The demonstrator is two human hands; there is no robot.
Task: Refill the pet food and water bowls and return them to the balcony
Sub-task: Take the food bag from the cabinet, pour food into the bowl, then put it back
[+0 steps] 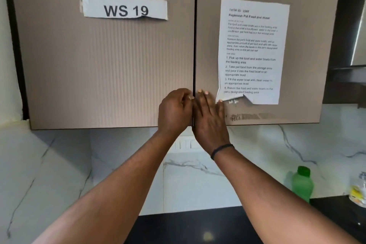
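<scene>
Two closed taupe cabinet doors fill the upper view, the left door (103, 65) and the right door (208, 45), meeting at a dark seam. My left hand (175, 111) curls its fingers at the seam on the left door's inner edge near the bottom. Lying flat on the right door beside the seam is my right hand (208, 113), fingers spread and a black band on the wrist. No pet bowls or pet food are in view.
A "WS 19" label (124, 9) is taped on the left door and a task sheet (251, 51) on the right. Below are a marble backsplash with a switch plate (184, 144), a black counter (198, 228), a green bottle (301, 184) and a clear bag (358, 194) at right.
</scene>
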